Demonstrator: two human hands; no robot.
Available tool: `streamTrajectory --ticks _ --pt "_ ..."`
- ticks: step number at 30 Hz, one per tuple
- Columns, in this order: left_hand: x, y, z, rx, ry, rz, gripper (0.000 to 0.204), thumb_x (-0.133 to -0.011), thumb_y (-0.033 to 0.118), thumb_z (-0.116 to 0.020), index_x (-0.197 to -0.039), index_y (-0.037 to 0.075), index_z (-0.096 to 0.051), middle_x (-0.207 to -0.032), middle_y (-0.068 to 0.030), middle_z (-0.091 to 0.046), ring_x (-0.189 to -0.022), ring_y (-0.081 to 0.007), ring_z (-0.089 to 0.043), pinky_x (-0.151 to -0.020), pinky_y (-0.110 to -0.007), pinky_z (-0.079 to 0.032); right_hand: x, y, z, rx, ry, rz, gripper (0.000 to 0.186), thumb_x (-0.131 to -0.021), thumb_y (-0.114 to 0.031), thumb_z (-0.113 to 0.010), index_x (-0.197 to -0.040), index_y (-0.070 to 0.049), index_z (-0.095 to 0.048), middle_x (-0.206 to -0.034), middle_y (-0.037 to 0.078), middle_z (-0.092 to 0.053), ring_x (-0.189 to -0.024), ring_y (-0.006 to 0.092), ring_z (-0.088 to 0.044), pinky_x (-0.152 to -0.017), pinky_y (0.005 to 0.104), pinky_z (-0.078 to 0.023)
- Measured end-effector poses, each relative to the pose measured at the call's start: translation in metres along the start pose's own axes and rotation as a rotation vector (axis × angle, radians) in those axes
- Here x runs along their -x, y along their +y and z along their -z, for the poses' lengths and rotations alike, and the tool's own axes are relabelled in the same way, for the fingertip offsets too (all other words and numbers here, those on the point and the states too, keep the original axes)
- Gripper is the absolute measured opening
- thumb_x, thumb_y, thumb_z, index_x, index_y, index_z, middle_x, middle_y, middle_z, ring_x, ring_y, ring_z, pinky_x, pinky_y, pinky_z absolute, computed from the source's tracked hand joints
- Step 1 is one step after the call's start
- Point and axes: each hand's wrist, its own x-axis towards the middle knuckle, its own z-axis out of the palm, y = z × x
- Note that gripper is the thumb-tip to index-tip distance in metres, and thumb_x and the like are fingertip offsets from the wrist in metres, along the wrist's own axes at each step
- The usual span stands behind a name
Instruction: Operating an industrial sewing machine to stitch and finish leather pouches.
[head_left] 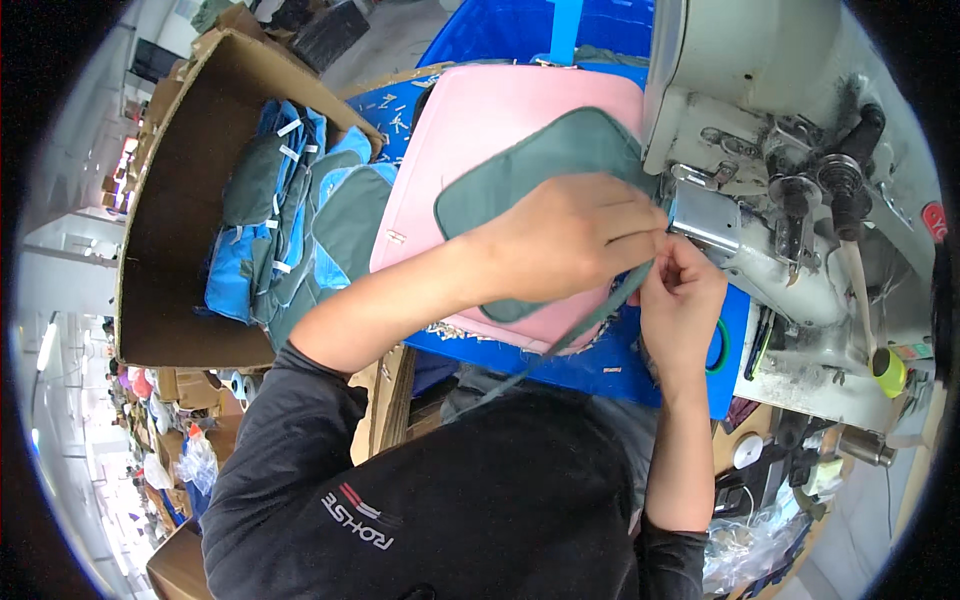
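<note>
A dark green fabric panel [545, 160] with rounded corners lies on a pink padded sheet [480, 105] beside the sewing machine [705, 215]. Across the panel's right part reaches my left hand [575, 235], its fingers bent and closed at the edge near the machine. My right hand [685, 300] is pinched shut close to the left fingertips, on a narrow green fabric strip [580, 325]. This strip trails down toward my lap. Between the two hands, the exact grip is partly hidden by the fingers.
At left, a cardboard box [165, 220] holds several blue and green sewn pieces [270, 200]. Thread scraps litter the blue tabletop [640, 375]. A green ring-shaped handle [718, 345] lies by my right wrist. A blue bin [490, 35] stands behind.
</note>
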Motion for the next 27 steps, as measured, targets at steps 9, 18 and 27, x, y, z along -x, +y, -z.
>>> streamTrajectory --ticks 9,18,27 --pt "0.008 0.006 -0.003 0.092 0.053 0.124 0.025 -0.07 0.003 -0.069 -0.095 0.004 -0.068 -0.105 -0.0105 -0.069 -0.094 -0.028 -0.068 -0.079 -0.037 -0.056 0.0 -0.008 0.003 -0.065 -0.015 -0.054 0.012 -0.085 -0.002 -0.066 -0.074 0.001 -0.062 -0.057 0.0 -0.059 -0.052 0.0028 -0.052 -0.048 0.0214 -0.041" --pt "0.007 0.004 -0.002 0.256 0.061 0.258 0.026 -0.074 0.0 -0.068 -0.099 0.004 -0.068 -0.107 -0.0097 -0.069 -0.097 -0.0284 -0.067 -0.081 -0.038 -0.055 0.001 -0.004 0.003 0.004 -0.027 -0.01 0.013 -0.088 -0.004 -0.065 -0.076 0.001 -0.064 -0.057 0.002 -0.061 -0.05 0.0043 -0.054 -0.048 0.022 -0.043" --pt "0.005 0.023 -0.002 0.111 0.047 0.272 0.029 -0.074 0.001 -0.068 -0.103 0.003 -0.066 -0.112 -0.012 -0.067 -0.1 -0.0297 -0.067 -0.085 -0.038 -0.055 -0.004 -0.014 0.013 -0.168 -0.064 -0.125 0.012 -0.091 -0.004 -0.063 -0.08 0.0 -0.066 -0.058 -0.003 -0.058 -0.05 0.0018 -0.048 -0.046 0.0205 -0.037"
